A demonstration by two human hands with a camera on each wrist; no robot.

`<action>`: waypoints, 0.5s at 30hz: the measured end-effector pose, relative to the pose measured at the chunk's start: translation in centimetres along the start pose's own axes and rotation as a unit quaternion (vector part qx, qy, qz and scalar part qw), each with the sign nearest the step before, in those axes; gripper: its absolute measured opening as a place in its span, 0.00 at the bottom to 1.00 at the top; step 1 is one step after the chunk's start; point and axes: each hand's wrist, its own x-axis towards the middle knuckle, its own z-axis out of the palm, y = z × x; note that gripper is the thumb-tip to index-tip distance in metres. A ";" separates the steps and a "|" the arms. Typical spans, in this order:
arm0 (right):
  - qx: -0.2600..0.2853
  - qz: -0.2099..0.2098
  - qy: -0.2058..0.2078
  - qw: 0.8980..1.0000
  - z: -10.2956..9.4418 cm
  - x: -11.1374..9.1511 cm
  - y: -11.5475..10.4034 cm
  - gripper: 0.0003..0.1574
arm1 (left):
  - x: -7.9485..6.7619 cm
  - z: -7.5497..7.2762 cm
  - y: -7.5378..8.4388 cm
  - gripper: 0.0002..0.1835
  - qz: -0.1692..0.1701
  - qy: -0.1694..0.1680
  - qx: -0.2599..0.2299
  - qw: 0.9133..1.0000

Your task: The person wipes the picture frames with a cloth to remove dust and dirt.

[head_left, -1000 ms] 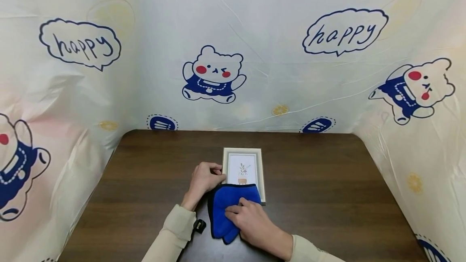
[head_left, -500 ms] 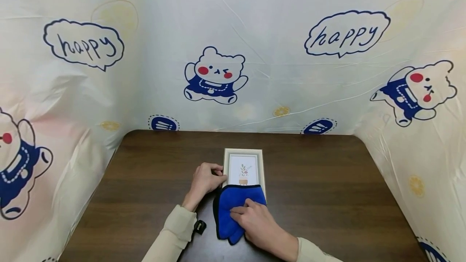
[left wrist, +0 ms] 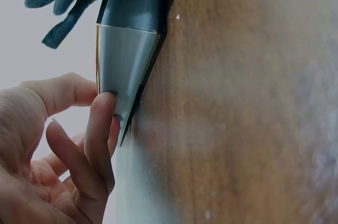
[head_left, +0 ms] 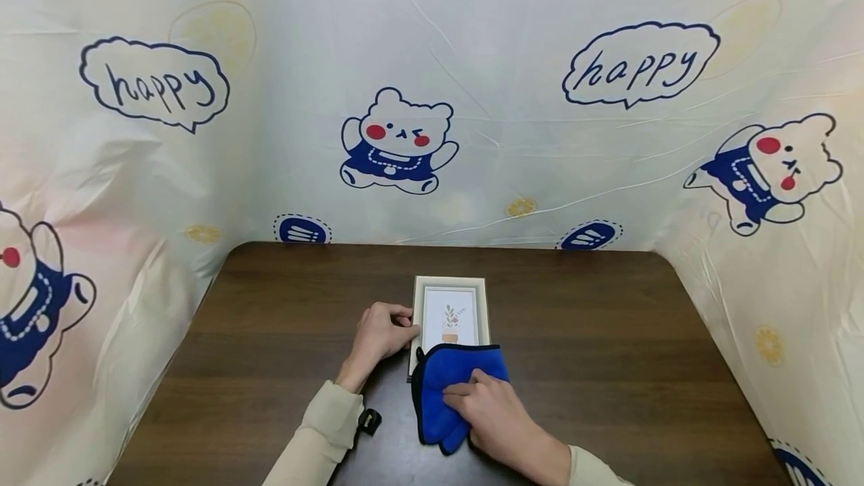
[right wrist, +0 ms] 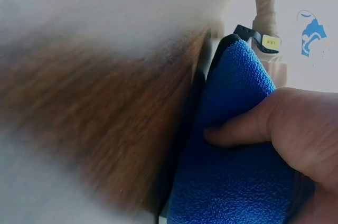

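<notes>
A cream picture frame (head_left: 480, 304) with a potted-plant print lies face up on the table. My left hand (head_left: 381, 332) holds its left edge. In the left wrist view, thumb and fingers grip the side of the frame (left wrist: 127, 49). A folded blue cloth (head_left: 435, 385) with black edging covers the frame's lower part and hangs past its near right corner. My right hand (head_left: 493, 415) grips the cloth from above, fingers bent. The right wrist view shows the thumb pressed into the fuzzy cloth (right wrist: 227, 182); most other fingers are hidden there.
The brown wooden table (head_left: 607, 358) extends to both sides of the frame. Behind and beside it hangs a pale curtain (head_left: 499, 81) printed with bears and the word "happy". A black strapped device (head_left: 370, 421) sits at my left wrist.
My right hand has slid the blue cloth to the right across the frame's lower part, baring its lower left edge. The left hand stays at the frame's left side.
</notes>
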 end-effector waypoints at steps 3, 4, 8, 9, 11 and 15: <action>-0.003 0.008 0.005 1.000 -0.2 -0.5 0.2 0.29 | 0.0 0.1 -0.1 0.14 0.002 0.001 0.001 1.000; -0.004 0.011 0.006 1.000 -0.3 -0.6 0.2 0.29 | 0.0 0.2 -0.1 0.14 0.000 0.001 0.000 1.000; 0.000 0.024 0.001 1.000 -0.5 -1.2 0.6 0.29 | 0.1 0.2 -0.1 0.14 -0.004 -0.002 -0.003 1.000; 0.002 0.028 0.000 1.000 -0.5 -1.3 0.6 0.29 | 0.1 0.2 0.0 0.14 -0.005 -0.003 -0.004 1.000; 0.006 0.035 -0.001 0.999 -0.6 -1.6 0.8 0.29 | 0.1 0.2 0.0 0.14 -0.004 -0.004 -0.003 1.000; 0.015 0.049 0.000 0.999 -0.6 -2.3 1.2 0.31 | 0.1 0.1 0.1 0.15 -0.005 -0.005 -0.001 1.000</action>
